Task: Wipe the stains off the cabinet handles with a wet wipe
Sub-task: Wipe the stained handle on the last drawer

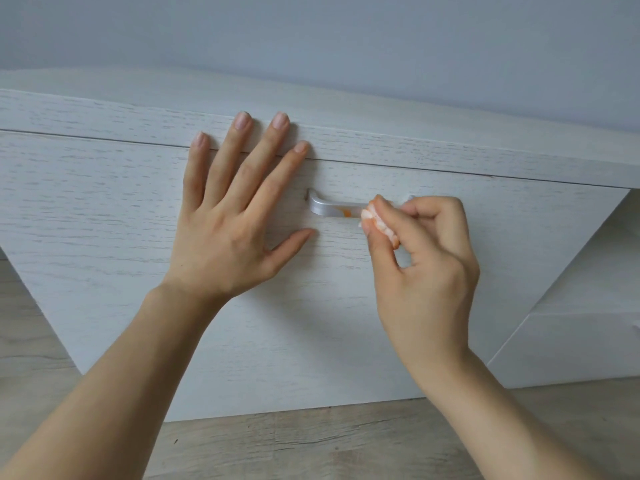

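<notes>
A silver bar handle [327,208] sits on the white wood-grain drawer front [104,216] of the cabinet. An orange stain [346,212] shows on the handle's middle. My right hand [427,258] pinches a bunched wet wipe [379,221], tinted orange, and holds it against the handle's right part, which it hides. My left hand [235,216] lies flat on the drawer front just left of the handle, fingers spread and straight, fingertips over the gap under the cabinet top.
The cabinet top [450,150] juts out above the drawer, with a pale grey wall [311,36] behind. A lower white cabinet section [571,341] stands at the right. Light wood floor [311,441] runs below.
</notes>
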A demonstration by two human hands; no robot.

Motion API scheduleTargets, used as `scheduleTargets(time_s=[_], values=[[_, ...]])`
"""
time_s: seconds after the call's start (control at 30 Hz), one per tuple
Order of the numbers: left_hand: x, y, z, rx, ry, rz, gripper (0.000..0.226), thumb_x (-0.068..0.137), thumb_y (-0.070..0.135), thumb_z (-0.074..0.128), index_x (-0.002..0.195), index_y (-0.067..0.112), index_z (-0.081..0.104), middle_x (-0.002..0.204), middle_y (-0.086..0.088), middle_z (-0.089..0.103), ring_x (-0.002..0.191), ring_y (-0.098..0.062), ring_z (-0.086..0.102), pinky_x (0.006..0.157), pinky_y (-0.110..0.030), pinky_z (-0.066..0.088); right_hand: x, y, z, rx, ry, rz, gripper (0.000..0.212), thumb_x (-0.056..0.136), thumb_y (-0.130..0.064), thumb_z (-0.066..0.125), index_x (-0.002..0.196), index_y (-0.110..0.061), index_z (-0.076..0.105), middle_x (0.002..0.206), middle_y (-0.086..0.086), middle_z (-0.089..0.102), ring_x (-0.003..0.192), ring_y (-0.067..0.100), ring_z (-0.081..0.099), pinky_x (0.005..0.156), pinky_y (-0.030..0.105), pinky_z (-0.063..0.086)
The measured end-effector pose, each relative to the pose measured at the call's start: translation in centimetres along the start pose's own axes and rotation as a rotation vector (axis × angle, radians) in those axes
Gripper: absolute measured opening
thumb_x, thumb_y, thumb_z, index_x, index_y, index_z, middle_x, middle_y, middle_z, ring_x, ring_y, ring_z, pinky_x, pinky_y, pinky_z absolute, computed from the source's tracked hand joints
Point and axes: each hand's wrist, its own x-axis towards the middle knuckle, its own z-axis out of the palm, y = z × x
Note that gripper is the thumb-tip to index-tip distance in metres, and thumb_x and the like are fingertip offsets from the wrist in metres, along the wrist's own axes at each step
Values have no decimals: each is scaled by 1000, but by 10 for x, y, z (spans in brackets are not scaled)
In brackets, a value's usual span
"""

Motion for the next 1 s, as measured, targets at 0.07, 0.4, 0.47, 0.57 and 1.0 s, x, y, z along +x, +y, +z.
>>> scheduleTargets(time_s=[0.07, 0.4, 0.47, 0.57, 1.0], values=[[1, 2, 1, -6, 2, -7, 72, 88, 55, 55, 144, 14, 39, 152, -6, 26, 142, -30, 18, 116, -44, 5, 2, -1, 1, 3, 5, -7, 13, 82, 1, 68, 95, 0, 71, 86, 13, 53, 67, 13, 53, 67, 11, 41], [1, 6, 7, 13, 47, -35, 72, 86, 56, 55, 144, 15, 40, 151, -6, 28, 141, -31, 22, 116, -45, 7, 2, 2, -3, -26, -39, 7, 16, 82, 1, 67, 97, 1, 71, 87, 4, 47, 72, 10, 53, 73, 4, 37], [2, 7, 7, 14, 56, -39, 72, 86, 56, 56, 143, 15, 41, 150, -6, 29, 140, -31, 23, 116, -45, 8, 1, 1, -3, -24, -59, -7, 16, 82, 0, 67, 97, 1, 71, 87, 3, 47, 74, 8, 54, 74, 2, 36], [2, 6, 6, 6, 55, -37, 71, 87, 55, 55, 143, 15, 41, 150, -6, 28, 140, -31, 23, 116, -45, 7, 1, 6, -10, 13, 38, 58, 17, 82, -2, 68, 99, -3, 71, 88, 3, 50, 74, -7, 50, 76, 2, 38], [2, 6, 8, 17, 63, -30, 71, 86, 56, 55, 143, 16, 41, 150, -5, 29, 140, -30, 23, 116, -44, 8, -1, -4, 5, 12, 54, 36, 16, 81, 1, 70, 97, -1, 71, 87, 2, 48, 73, 6, 52, 74, 2, 38]])
